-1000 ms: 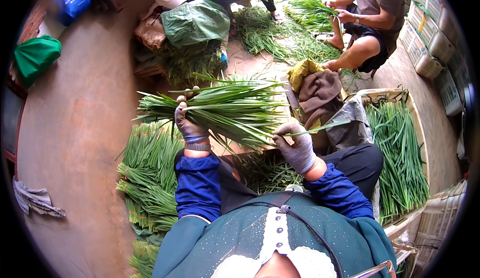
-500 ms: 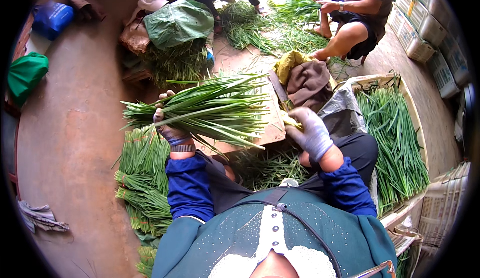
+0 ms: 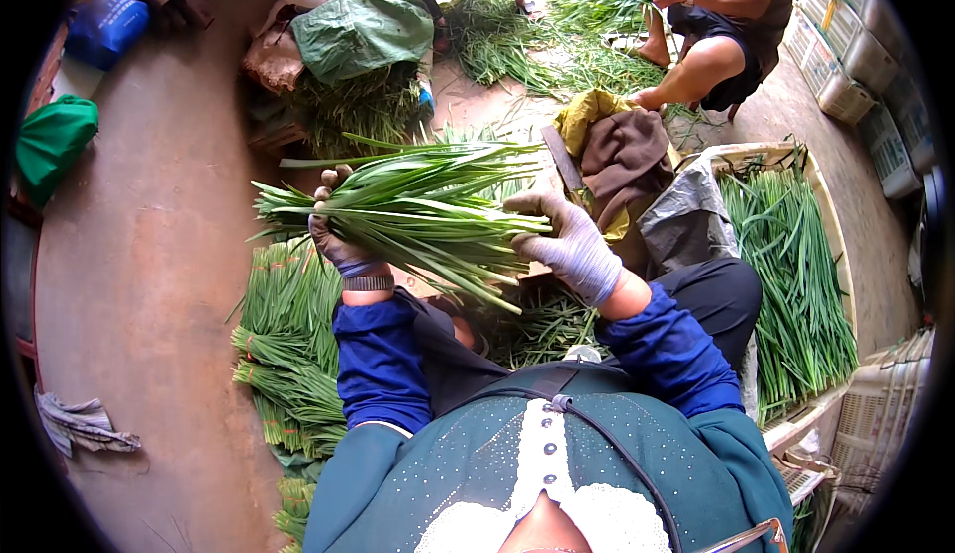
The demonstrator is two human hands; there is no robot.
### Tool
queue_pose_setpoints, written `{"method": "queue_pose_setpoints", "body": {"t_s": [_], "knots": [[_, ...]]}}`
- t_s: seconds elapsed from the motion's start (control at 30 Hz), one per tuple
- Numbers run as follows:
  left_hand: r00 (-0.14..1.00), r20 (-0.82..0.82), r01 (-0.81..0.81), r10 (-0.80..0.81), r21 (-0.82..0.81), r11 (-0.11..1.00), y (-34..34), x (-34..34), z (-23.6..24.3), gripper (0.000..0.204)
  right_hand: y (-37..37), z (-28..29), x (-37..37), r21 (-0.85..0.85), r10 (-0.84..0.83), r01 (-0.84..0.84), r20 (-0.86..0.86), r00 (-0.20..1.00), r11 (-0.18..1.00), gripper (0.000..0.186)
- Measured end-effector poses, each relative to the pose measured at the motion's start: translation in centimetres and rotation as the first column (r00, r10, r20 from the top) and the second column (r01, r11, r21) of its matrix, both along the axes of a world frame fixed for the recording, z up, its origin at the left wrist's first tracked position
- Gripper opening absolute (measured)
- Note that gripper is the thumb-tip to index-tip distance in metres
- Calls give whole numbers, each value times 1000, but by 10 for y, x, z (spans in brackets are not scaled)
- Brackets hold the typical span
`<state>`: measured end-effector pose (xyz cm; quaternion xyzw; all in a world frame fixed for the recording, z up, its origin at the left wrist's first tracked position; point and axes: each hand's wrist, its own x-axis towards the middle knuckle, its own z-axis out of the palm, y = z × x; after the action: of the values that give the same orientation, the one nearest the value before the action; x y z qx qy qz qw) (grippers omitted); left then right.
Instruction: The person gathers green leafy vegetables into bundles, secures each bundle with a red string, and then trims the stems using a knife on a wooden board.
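My left hand (image 3: 338,230), in a pale glove, is closed round the bundled end of a bunch of garlic chives (image 3: 428,200). The long flat leaves fan out to the right above a low board. At their tips is my right hand (image 3: 567,243), gloved too, with thumb and fingers on either side of the leaf ends and appearing to grip them. Left of my legs lie stacked chive bundles (image 3: 288,299) tied with reddish bands. Loose leaves (image 3: 547,329) litter the ground between my knees.
A large crate (image 3: 841,284) of chives stands on my right. Ahead are a brown cloth (image 3: 622,160) on a yellow bag and a green sack (image 3: 363,36) over greens. A co-worker (image 3: 731,16) sits at the far right beside stacked crates (image 3: 836,66).
My right hand has moved left and slightly up, from beside the yellow bag to the leaf tips. My left hand still holds the chives, barely shifted.
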<state>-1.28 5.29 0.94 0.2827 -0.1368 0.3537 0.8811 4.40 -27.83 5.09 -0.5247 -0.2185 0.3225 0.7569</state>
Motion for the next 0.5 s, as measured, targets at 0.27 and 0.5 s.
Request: {"method": "queue_pose_setpoints", "body": {"t_s": [0.27, 0.5], "knots": [[994, -72, 70, -77, -84, 994, -27, 1, 18, 17, -14, -11, 11, 60, 84, -78, -105, 991, 995, 67], [991, -67, 106, -116, -131, 986, -24, 11, -4, 16, 0, -39, 13, 72, -250, 239, 278, 928, 968, 68]]}}
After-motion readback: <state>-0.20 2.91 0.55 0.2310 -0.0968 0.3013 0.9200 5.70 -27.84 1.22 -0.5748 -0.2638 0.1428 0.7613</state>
